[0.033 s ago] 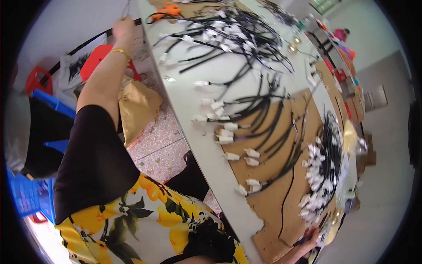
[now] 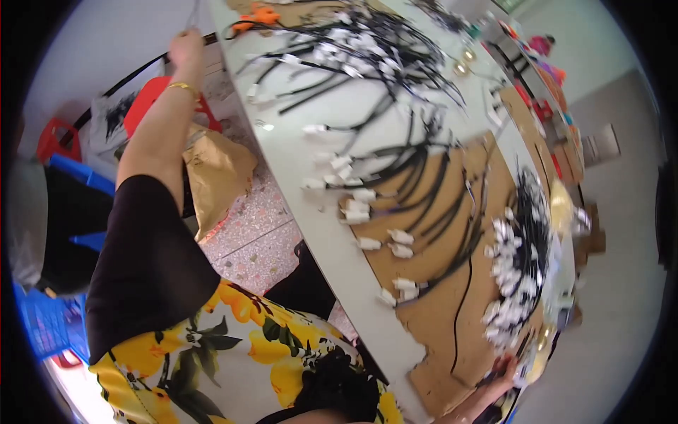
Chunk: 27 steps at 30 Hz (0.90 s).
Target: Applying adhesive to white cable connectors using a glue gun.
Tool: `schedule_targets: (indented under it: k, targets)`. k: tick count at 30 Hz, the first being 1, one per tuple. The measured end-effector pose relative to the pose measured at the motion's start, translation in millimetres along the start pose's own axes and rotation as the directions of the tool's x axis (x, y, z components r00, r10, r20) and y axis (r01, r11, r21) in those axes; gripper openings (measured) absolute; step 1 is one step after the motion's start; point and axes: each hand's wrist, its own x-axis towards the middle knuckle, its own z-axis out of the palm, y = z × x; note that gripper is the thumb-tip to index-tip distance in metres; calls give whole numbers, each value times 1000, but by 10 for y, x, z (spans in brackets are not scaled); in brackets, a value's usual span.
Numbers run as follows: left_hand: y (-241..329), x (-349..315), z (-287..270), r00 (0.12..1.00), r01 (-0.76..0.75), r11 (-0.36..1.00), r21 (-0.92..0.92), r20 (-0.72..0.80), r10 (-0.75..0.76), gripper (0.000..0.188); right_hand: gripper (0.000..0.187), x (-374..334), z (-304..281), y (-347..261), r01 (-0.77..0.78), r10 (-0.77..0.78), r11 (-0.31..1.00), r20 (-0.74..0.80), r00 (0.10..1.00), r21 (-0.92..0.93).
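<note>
At the upper left of the frame, the left hand (image 2: pixel 186 48) is raised beside the table's (image 2: pixel 318 212) edge, closed around a thin dark cable (image 2: pixel 193 13). At the lower right, the right hand (image 2: pixel 503 369) is laid on the cardboard sheet (image 2: pixel 438 318); how far it is opened cannot be told. Black cables with white plugs (image 2: pixel 395 177) are spread mid-frame.

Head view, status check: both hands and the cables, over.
Left hand raised beyond the table's far end, pinching a thin cable. Right hand on the cardboard sheet, grip unclear. Black white-plugged cable bundles lie spread across the table.
</note>
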Motion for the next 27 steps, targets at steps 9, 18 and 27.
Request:
schedule_targets:
  k: [9,18,27]
  targets:
    - [1557,-1096,-555,954,-105,518,-849,62,295,30,18,-50,128,-134,42,-48,995,71,996,87]
    - [2506,-3884,-1464,40,-163,424,-891,423,905,7,16,-148,71,-197,114,-110,993,254,961,-3]
    - [2305,-4855,-1471,-331,92,-198,-976,-217,918,13,16,-144,129,-229,109,-97,994,362,927,-13]
